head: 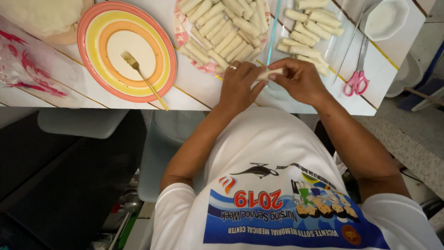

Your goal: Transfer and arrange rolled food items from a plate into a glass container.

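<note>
- Worktop (pixel 194 95): a heap of finished spring rolls (pixel 226 32) at twelve o'clock, more in a clear tray (pixel 307 34) at one.
- Striped plate (pixel 127 51) at ten holds only a fork (pixel 143 76); filling looks used up.
- Left hand (pixel 238 85) and right hand (pixel 300 81), together, pinch one unfinished roll (pixel 268 74) at centre.

This looks like a home kitchen or dining spot where food is made by hand. A white counter (pixel 194 95) with thin gold lines carries a striped plate (pixel 97 41) with a fork (pixel 141 76) on it, a patterned plate (pixel 182 32) heaped with pale rolled wrappers (pixel 226 32), and a clear tray (pixel 340 44) holding more rolls. Pink-handled scissors (pixel 356 82) and a small white bowl (pixel 386 18) lie beside them. A grey chair (pixel 83 122) stands under the counter's edge.
</note>
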